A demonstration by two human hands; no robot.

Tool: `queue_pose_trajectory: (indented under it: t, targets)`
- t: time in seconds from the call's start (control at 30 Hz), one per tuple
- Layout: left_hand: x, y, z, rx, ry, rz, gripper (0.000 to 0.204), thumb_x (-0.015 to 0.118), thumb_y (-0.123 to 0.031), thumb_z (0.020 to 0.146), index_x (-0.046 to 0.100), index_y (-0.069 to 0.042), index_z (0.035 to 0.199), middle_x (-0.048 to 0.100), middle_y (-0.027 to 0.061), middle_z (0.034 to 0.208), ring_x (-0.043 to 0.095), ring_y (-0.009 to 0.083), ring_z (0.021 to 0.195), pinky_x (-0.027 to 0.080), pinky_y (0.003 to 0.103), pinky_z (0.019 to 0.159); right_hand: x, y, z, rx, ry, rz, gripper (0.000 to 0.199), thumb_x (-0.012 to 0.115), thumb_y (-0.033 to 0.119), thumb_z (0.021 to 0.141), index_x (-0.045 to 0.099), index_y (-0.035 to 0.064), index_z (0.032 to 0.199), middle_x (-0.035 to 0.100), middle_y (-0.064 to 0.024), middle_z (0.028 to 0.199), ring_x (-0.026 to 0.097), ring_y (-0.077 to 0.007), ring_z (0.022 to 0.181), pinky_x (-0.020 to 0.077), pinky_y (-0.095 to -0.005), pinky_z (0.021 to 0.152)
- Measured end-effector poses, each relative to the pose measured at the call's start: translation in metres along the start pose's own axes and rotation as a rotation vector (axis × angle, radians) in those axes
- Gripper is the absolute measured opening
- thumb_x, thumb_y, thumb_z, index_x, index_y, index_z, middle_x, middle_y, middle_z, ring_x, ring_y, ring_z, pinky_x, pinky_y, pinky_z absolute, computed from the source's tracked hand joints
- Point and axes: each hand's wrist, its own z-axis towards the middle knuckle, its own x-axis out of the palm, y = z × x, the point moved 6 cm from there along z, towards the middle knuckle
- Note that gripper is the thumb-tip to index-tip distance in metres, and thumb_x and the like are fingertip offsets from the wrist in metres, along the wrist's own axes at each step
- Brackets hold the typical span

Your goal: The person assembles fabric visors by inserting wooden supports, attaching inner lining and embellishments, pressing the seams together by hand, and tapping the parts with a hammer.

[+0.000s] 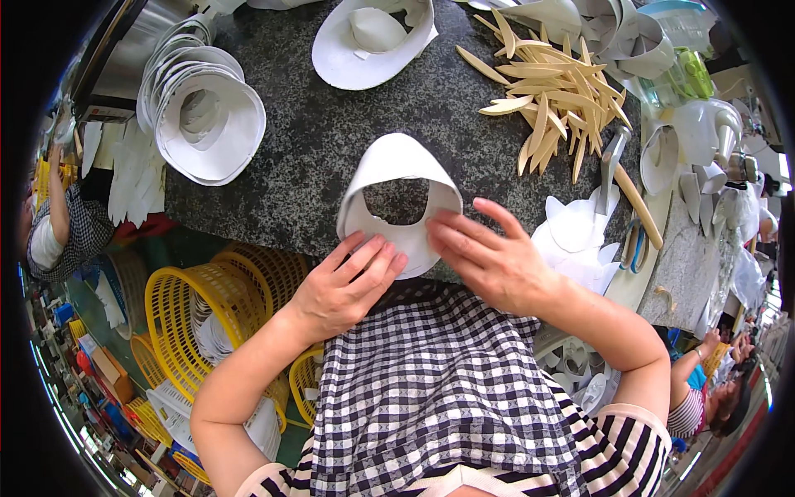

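At the near edge of the table, a white ring-shaped sheet piece stands with its far side curved up around a wide oval opening. My left hand grips its near left edge, fingers on top and thumb out of sight. On the right edge, my right hand holds the piece with its fingertips, slightly blurred, while one finger sticks up off it. A similar white piece with a raised middle lies farther back. To the left is a stack of nested white pieces.
Pale curved wooden strips are heaped at the back right. A hammer, blue-handled scissors and white cut pieces lie to the right. Yellow baskets stand below the table's left side. Other people are at both sides.
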Motion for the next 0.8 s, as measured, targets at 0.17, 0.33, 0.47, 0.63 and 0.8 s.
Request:
queue_pose_trajectory:
  t: [0.17,0.33,0.47,0.63,0.8]
  targets:
    - [-0.004,0.002,-0.006,0.054,-0.109,-0.036,0.034,0.061,-0.015,0.082,0.073,-0.001,0.111,0.067,0.0098,0.111,0.064,0.026,0.109,0.057,0.041,0.097,0.0,0.003,-0.008,0.004,-0.106,0.297,0.041,0.069,0.009,0.071,0.067,0.0032,0.112,0.064,-0.0108,0.127,0.057,-0.0276,0.126,0.0369,-0.0464,0.113]
    - [-0.007,-0.01,0.02,0.006,-0.25,-0.101,0.028,0.066,-0.008,0.073,0.075,0.0,0.097,0.07,0.0099,0.098,0.07,0.0268,0.095,0.062,0.036,0.082,-0.024,-0.035,0.006,0.624,-0.498,0.598,0.03,0.072,0.005,0.077,0.065,0.001,0.106,0.067,-0.0135,0.104,0.066,-0.029,0.093,0.0551,-0.037,0.074]
    - [-0.015,-0.014,0.058,-0.023,-0.16,-0.108,0.033,0.068,-0.019,0.083,0.072,-0.004,0.111,0.069,0.0108,0.113,0.066,0.0269,0.111,0.049,0.045,0.104,-0.04,-0.063,0.025,0.532,-0.413,0.555,0.032,0.067,0.004,0.085,0.066,0.0077,0.117,0.065,-0.0102,0.093,0.065,-0.0277,0.083,0.0543,-0.036,0.067]
    - [-0.014,0.031,0.062,0.083,0.238,0.557,0.051,0.06,-0.024,0.09,0.057,-0.001,0.136,0.061,0.0155,0.133,0.054,0.0273,0.132,0.033,0.044,0.119,-0.083,-0.069,0.046,0.158,-0.271,-0.128,0.043,0.069,0.009,0.079,0.066,0.0112,0.122,0.062,-0.0052,0.094,0.063,-0.0252,0.089,0.0535,-0.0374,0.07]
    - [0.001,0.019,0.042,0.171,0.133,0.351,0.037,0.056,-0.013,0.084,0.067,0.01,0.111,0.067,0.0162,0.109,0.062,0.0286,0.107,0.044,0.04,0.109,-0.074,0.007,0.032,-0.133,-0.533,-0.16,0.039,0.07,0.018,0.075,0.069,0.0023,0.11,0.061,-0.0077,0.116,0.062,-0.0216,0.098,0.054,-0.0329,0.08]
